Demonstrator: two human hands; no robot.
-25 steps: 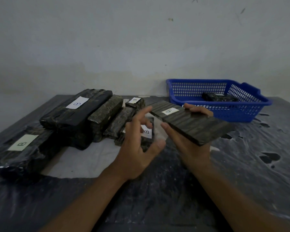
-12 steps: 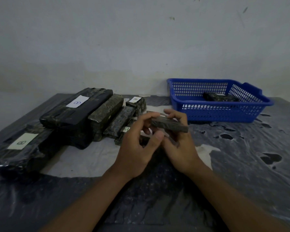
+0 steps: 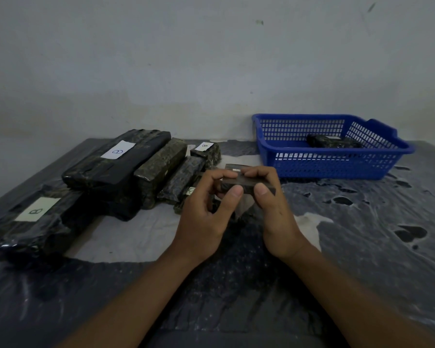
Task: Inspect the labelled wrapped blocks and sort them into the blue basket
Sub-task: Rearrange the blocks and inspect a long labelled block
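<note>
A flat dark wrapped block (image 3: 247, 186) is held edge-on above the table's middle. My left hand (image 3: 206, 212) pinches its left end with thumb below and fingers on top. My right hand (image 3: 274, 209) pinches its right end the same way. Its label is barely visible on the top face. The blue basket (image 3: 337, 163) stands at the back right with one dark wrapped block (image 3: 333, 141) inside. Several more wrapped blocks lie at the left: a big one labelled B (image 3: 116, 159), another labelled B (image 3: 28, 222) nearest me, and a small labelled one (image 3: 206, 151).
The table (image 3: 362, 234) is covered with dark wrinkled plastic, with a pale patch (image 3: 136, 229) beneath the blocks. A plain wall rises right behind the table. Two unlabelled long blocks (image 3: 161, 169) lie between the pile and my hands.
The block was held flat in my right hand with its label up. Both hands have since taken its ends and turned it edge-on, lower and closer to me.
</note>
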